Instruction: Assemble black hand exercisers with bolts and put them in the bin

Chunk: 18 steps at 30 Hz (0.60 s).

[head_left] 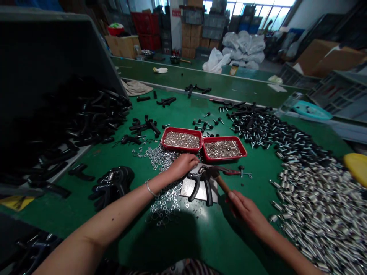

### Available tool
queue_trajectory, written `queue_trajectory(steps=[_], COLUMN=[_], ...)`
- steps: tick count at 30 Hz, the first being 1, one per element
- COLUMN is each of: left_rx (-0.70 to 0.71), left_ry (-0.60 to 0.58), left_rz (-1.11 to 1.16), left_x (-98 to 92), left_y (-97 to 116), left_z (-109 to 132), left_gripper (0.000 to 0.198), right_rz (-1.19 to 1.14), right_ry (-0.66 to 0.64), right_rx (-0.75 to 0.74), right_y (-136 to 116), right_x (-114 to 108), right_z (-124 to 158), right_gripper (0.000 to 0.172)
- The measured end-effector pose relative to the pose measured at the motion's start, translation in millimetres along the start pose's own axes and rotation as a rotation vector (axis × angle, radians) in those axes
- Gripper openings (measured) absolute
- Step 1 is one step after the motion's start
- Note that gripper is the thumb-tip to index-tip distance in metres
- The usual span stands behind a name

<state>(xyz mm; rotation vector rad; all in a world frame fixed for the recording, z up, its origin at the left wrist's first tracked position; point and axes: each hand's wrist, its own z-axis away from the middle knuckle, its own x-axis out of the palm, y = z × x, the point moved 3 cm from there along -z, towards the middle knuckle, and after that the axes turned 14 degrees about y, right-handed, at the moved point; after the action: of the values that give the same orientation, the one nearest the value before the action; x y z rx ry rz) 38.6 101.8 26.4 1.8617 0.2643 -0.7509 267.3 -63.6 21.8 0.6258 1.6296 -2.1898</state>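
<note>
My right hand (242,206) grips the wooden handle of a hammer (223,185), whose dark head is over the upper end of a black-handled spring clamp (195,188). The clamp lies on a small metal plate (187,190), its two handles towards me. My left hand (185,164) is closed with the fingertips just above the clamp; whatever they pinch is hidden. A pair of pliers with red handles (229,171) lies right of the hammer head. Beyond my hands stand two red trays, one of small rivets (164,138), one of longer pins (245,152).
Loose washers (169,198) spread beside my left forearm. Assembled black clamps (114,183) are stacked at left, near a large bin (94,42) of black handles. Heaps of metal springs (321,210) and black-headed screws (258,126) cover the right side.
</note>
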Motion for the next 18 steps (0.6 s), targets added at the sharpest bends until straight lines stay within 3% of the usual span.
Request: queue_trajectory(steps=[4, 7, 18], left_rx=[0.027, 0.014, 0.018], left_ry=[0.052, 0.054, 0.031], left_rz=[0.000, 0.009, -0.123], left_x=[19.0, 26.5, 38.4], left_y=[-0.5, -2.4, -2.1], left_z=[1.5, -2.0, 1.5], left_gripper=[0.019, 0.017, 0.017], right_rz=[-0.343, -0.517, -0.605], right_ry=[0.141, 0.202, 0.175], right_rx=[0.218, 0.271, 0.284], right_y=[3.4, 8.7, 24.2], right_x=[6.9, 13.2, 26.5], right_z=[11.2, 17.5, 18.8], right_gripper=[0.047, 0.046, 0.046])
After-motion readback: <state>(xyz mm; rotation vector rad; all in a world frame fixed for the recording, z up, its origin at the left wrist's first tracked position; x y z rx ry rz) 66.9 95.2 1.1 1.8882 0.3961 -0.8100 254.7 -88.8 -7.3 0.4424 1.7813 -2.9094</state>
